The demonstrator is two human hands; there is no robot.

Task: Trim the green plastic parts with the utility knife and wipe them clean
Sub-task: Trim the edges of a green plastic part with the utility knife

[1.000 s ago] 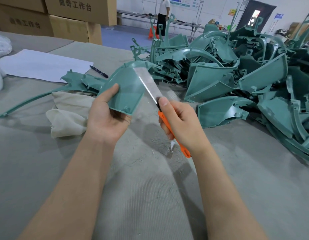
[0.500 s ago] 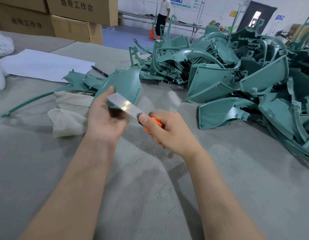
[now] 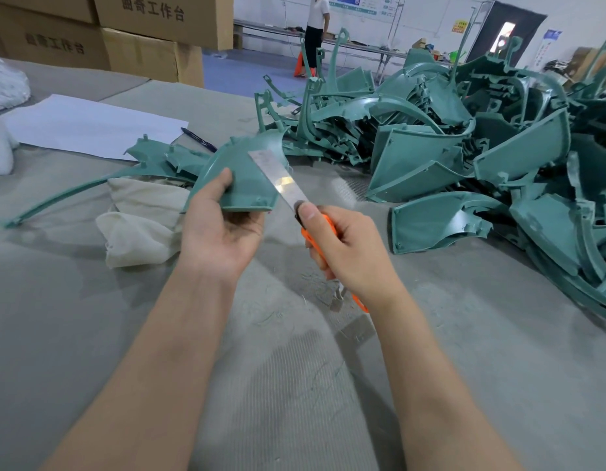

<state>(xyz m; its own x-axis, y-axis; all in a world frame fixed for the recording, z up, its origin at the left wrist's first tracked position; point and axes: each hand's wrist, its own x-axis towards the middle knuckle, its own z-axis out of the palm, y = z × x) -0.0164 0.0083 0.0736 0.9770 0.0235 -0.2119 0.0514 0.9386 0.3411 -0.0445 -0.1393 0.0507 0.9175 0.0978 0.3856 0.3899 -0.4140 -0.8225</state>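
Head view: green part (image 3: 247, 178) being trimmed at frame centre.
Left hand (image 3: 223, 229) pinches its lower-left corner, presenting the right edge to the utility knife (image 3: 288, 188); right hand (image 3: 345, 249) grips the orange handle, thumb bracing the blade. Half a second ago the blade lay lower, across the left fingers.

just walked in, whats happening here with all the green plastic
A person is trimming a curved green part. The left hand holds it up, and the right hand grips an orange utility knife, its blade laid along the part's edge. A big pile of green parts sits to the right; a pale cloth lies on the table beside the left hand.
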